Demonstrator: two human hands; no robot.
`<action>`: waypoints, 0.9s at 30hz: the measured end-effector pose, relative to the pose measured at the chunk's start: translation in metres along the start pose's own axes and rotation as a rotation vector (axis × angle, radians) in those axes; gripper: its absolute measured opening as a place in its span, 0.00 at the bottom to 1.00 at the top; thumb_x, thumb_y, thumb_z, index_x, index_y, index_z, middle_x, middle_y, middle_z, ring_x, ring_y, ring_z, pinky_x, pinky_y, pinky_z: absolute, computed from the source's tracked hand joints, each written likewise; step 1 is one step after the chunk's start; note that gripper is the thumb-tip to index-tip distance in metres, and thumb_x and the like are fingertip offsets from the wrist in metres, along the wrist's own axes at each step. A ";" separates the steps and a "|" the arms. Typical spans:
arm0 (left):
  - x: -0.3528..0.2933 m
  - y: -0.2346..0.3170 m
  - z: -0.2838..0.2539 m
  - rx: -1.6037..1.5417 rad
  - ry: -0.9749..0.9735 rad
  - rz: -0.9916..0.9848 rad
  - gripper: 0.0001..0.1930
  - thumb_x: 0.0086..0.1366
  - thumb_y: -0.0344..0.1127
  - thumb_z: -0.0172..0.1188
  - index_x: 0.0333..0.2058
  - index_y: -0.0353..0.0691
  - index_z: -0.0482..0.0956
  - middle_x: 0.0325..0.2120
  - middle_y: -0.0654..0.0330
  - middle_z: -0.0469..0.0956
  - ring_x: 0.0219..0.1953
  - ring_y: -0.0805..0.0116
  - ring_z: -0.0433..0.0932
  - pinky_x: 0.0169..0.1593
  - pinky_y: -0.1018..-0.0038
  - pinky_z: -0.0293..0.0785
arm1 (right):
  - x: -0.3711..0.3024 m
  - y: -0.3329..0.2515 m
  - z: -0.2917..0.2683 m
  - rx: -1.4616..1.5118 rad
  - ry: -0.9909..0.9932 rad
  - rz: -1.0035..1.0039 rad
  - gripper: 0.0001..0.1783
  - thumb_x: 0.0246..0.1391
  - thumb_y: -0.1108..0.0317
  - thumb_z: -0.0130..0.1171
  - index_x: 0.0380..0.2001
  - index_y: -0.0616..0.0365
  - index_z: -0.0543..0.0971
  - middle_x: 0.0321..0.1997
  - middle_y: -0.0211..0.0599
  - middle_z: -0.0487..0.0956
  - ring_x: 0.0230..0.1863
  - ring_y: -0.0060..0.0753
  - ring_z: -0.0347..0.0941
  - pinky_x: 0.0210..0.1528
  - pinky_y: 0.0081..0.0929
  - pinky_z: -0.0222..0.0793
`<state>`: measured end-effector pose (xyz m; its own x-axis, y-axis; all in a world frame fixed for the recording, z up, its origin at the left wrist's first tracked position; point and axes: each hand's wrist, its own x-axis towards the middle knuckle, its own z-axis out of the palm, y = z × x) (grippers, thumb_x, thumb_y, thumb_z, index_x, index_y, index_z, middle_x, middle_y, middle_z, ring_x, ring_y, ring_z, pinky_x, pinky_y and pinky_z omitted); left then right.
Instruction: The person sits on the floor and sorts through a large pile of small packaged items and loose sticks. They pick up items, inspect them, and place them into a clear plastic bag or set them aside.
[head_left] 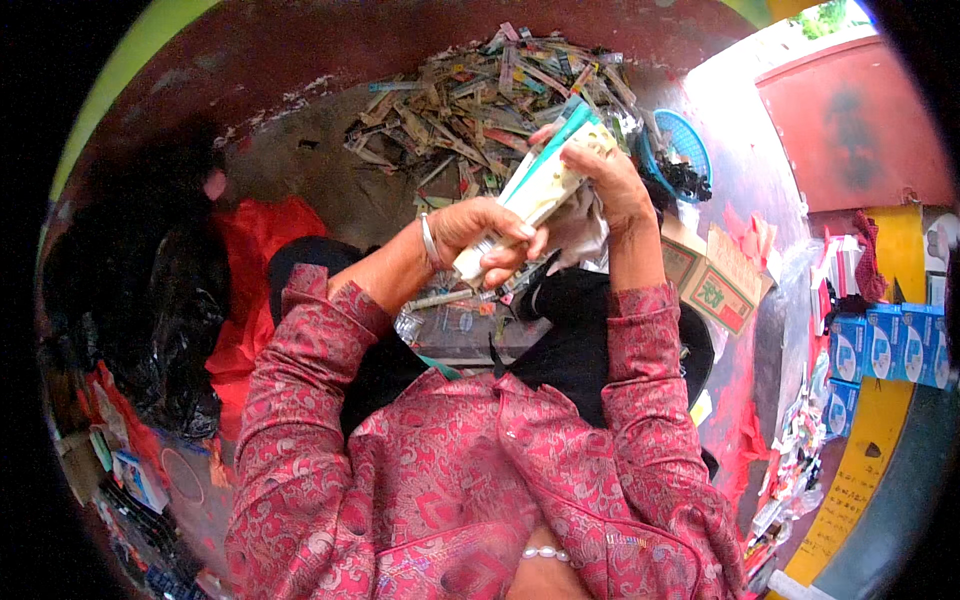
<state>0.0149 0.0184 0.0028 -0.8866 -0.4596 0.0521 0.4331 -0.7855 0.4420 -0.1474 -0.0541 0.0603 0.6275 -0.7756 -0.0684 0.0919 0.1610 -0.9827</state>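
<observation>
Between my two hands, tilted up to the right, is a long narrow cream pack with a teal stripe along one edge. I cannot make out whether it is one piece or several stacked together. My left hand, with a bracelet at the wrist, is closed round its lower end. At the upper end my right hand grips it, the thumb lying across the front. Pale crumpled material shows below the right hand, over my lap.
A heap of long, thin flat packs lies on the floor ahead. To its right are a blue plastic basket with dark things in it and cardboard boxes. Black plastic bags and red sheeting lie left; blue boxes stand far right.
</observation>
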 end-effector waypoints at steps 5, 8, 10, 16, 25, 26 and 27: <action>0.004 0.009 0.002 -0.047 0.121 0.185 0.31 0.56 0.52 0.46 0.43 0.24 0.61 0.18 0.47 0.71 0.19 0.61 0.74 0.22 0.73 0.74 | 0.005 0.014 -0.010 0.062 0.239 -0.037 0.10 0.43 0.67 0.56 0.30 0.59 0.74 0.28 0.30 0.74 0.30 0.22 0.70 0.34 0.19 0.65; 0.000 0.030 0.016 -0.253 0.022 0.254 0.40 0.58 0.59 0.37 0.50 0.20 0.51 0.29 0.36 0.70 0.31 0.50 0.75 0.32 0.70 0.77 | 0.011 0.021 -0.019 0.228 0.353 -0.037 0.08 0.41 0.69 0.58 0.27 0.60 0.76 0.27 0.30 0.75 0.29 0.22 0.70 0.34 0.18 0.64; -0.001 0.032 0.007 -0.275 -0.061 0.332 0.38 0.58 0.60 0.34 0.54 0.28 0.49 0.43 0.36 0.64 0.39 0.41 0.70 0.37 0.62 0.75 | 0.015 0.022 -0.017 0.440 0.365 -0.031 0.09 0.43 0.68 0.56 0.29 0.60 0.74 0.27 0.33 0.75 0.30 0.27 0.71 0.34 0.23 0.67; -0.001 0.034 -0.013 0.455 0.638 0.418 0.24 0.56 0.40 0.52 0.49 0.35 0.62 0.43 0.51 0.67 0.40 0.62 0.72 0.41 0.76 0.70 | 0.023 0.039 -0.032 0.908 0.375 0.075 0.08 0.47 0.66 0.52 0.30 0.58 0.71 0.29 0.39 0.75 0.29 0.36 0.72 0.34 0.36 0.69; 0.019 0.034 -0.012 1.333 0.259 0.964 0.20 0.48 0.31 0.59 0.43 0.39 0.68 0.49 0.56 0.62 0.53 0.67 0.58 0.53 0.72 0.56 | 0.019 0.064 0.011 1.171 0.071 0.433 0.14 0.50 0.63 0.46 0.36 0.62 0.72 0.36 0.43 0.75 0.38 0.40 0.71 0.45 0.40 0.65; 0.016 0.035 -0.013 1.157 0.285 0.846 0.18 0.48 0.32 0.59 0.40 0.40 0.70 0.49 0.56 0.62 0.52 0.67 0.59 0.53 0.71 0.56 | 0.015 0.064 0.016 1.253 0.107 0.422 0.15 0.51 0.64 0.46 0.38 0.62 0.72 0.38 0.43 0.75 0.40 0.40 0.71 0.47 0.39 0.64; 0.014 0.036 -0.014 0.981 0.303 0.730 0.15 0.48 0.33 0.60 0.37 0.40 0.71 0.49 0.55 0.62 0.52 0.66 0.60 0.53 0.71 0.56 | 0.011 0.051 0.025 1.180 0.060 0.377 0.14 0.51 0.64 0.46 0.37 0.62 0.72 0.38 0.43 0.75 0.39 0.40 0.71 0.47 0.38 0.65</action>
<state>0.0208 -0.0220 0.0066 -0.3628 -0.8347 0.4142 0.3881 0.2688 0.8816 -0.1164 -0.0390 0.0138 0.7324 -0.5832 -0.3513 0.5724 0.8069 -0.1460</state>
